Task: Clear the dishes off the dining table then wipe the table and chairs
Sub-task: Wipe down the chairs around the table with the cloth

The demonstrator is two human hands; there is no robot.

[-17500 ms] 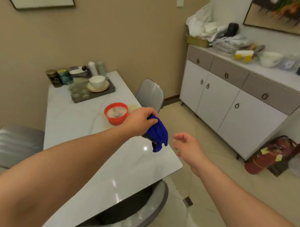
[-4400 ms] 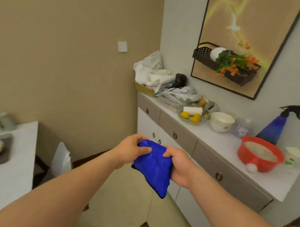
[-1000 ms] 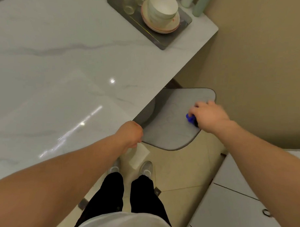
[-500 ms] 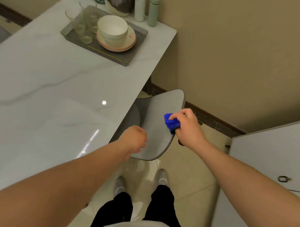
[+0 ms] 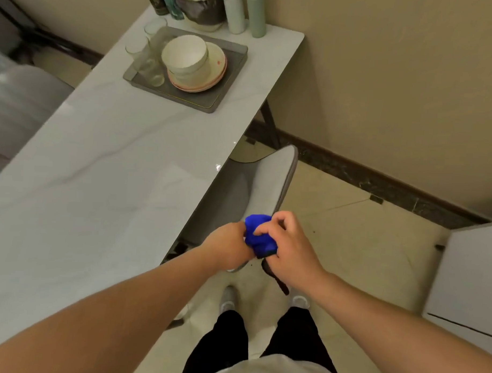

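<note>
Where only the right hand [image 5: 288, 245] gripped the blue cloth [image 5: 257, 237] before, the left hand [image 5: 228, 248] now clutches it too.

Both bare forearms extended forward and converging at centre of view. Left hand [image 5: 228, 248] closed in a loose fist, knuckles up, pressed against the left side of a bunched blue cloth [image 5: 256, 237]. Right hand [image 5: 290, 243] curled over the cloth's right side, fingers [image 5: 265, 229] bent across its top; legs and feet visible directly below.
</note>
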